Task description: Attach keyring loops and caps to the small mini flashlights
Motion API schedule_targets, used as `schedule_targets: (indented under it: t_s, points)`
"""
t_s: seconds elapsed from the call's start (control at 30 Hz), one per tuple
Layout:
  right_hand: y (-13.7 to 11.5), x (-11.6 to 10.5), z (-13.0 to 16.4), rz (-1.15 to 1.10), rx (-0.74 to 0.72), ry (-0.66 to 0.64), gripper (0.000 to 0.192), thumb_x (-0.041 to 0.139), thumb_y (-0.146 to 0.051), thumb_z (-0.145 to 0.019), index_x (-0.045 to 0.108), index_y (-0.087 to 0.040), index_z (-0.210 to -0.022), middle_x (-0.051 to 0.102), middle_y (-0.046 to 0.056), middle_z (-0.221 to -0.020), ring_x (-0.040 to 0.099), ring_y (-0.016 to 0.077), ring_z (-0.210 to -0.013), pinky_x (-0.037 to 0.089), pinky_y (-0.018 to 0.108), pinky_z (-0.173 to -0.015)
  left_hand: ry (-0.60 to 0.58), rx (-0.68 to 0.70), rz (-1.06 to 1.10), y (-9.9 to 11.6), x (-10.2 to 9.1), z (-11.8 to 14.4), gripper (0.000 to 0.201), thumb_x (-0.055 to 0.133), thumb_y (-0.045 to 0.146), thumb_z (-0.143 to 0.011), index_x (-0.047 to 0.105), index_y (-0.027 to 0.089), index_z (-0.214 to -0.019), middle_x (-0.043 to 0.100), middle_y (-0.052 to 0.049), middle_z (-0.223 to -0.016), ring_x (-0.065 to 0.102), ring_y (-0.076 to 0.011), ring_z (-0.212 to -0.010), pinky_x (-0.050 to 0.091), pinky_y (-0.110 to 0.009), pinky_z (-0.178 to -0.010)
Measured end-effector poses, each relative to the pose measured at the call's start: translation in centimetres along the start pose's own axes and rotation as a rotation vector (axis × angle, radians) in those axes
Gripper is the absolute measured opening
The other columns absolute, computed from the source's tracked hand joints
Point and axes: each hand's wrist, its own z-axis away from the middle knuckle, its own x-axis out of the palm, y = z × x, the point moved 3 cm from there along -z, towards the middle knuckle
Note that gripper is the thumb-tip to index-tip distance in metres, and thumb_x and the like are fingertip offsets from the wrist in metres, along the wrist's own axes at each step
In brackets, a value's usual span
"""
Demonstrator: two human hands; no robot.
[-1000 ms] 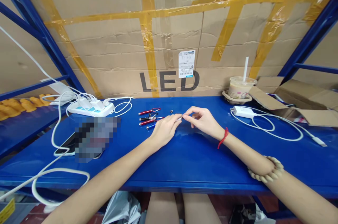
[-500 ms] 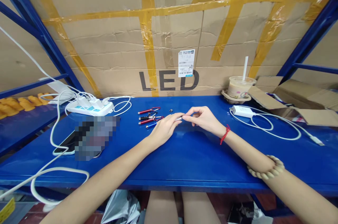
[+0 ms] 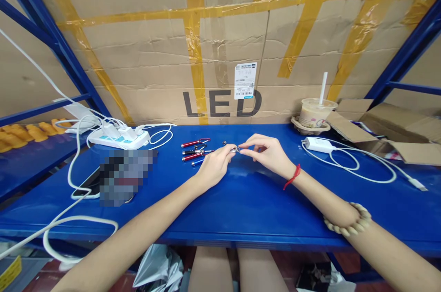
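The big blue tabletop [image 3: 241, 209] has not changed, and the cardboard wall [image 3: 144, 62] with LED on it stands behind it as before. The white power strip [image 3: 119, 138], the drink cup [image 3: 315, 113] and the white charger [image 3: 319, 145] sit where they did a second ago. The little pile of red and blue pen lights [image 3: 195, 150] lies just left of the hands, and one tiny dark bit [image 3: 224, 143] lies near the pile. What did change is small: both hands have come up a little off the tabletop and sit a bit closer together than half a second ago. The left hand [image 3: 213, 168] pinches a small silver piece [image 3: 235, 149] between thumb and fingertip, a tight grip. The right hand [image 3: 270, 154] meets it from the other side, thumb and first finger closed on its end, other fingers curled. So the silver piece is held in the air between both hands, just above the tabletop. It looks like the hands are fitting or twisting it, but it is too small to be sure.
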Motion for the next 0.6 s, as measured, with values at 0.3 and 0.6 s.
schedule_targets:
  t_s: [0.3,0.6]
  points:
    - [0.8,0.7,0.2,-0.147,0.056,-0.080,0.026,0.067,-0.042,-0.071,0.068,-0.017,-0.069,0.059,0.004,-0.079,0.052,0.0098,-0.047,0.042,0.024,-0.043,-0.110,0.029,0.048,0.3,0.0,0.5,0.020,0.028,0.023,-0.091,0.047,0.019,-0.097,0.056,-0.001,-0.078,0.053,-0.0135,-0.071,0.039,-0.023,-0.064]
    - [0.5,1.1,0.4,-0.127,-0.008,-0.108,0.027,0.065,-0.041,-0.073,0.065,-0.016,-0.064,0.057,0.003,-0.070,0.048,0.0092,-0.047,0.039,0.023,-0.044,-0.117,0.068,0.059,0.0,0.5,0.8,0.016,0.032,0.022,-0.090,0.046,0.018,-0.097,0.057,-0.003,-0.083,0.055,-0.0139,-0.073,0.040,-0.023,-0.065]
